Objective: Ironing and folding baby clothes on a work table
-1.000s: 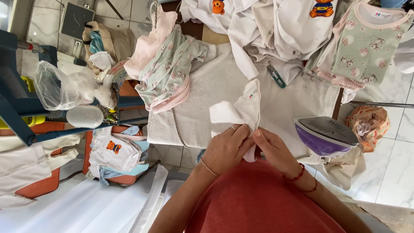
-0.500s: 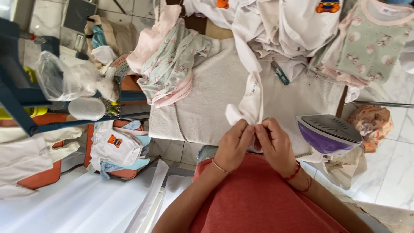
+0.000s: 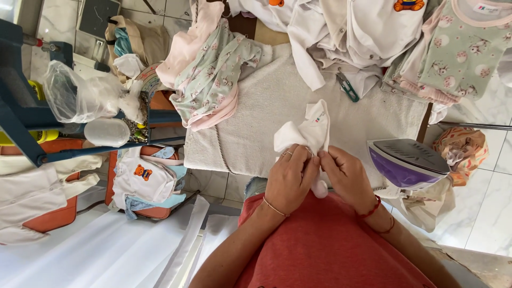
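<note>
Both hands are pinching the small white garment (image 3: 308, 130) — it's rising away from my fingers.
I'm watching left hand (image 3: 290, 178) and right hand (image 3: 346, 178) gripping its lower edge, equally near, over the towel-covered board (image 3: 256, 112).

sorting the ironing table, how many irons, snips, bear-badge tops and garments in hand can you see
Irons: 1, the purple iron standing beside the right hand.
Snips: 1, green-handled snips on the towel.
Tops with a bear badge: 3.
Garments in hand: 1, a small white garment, also pinched by the left hand.
Total: 6.
</note>
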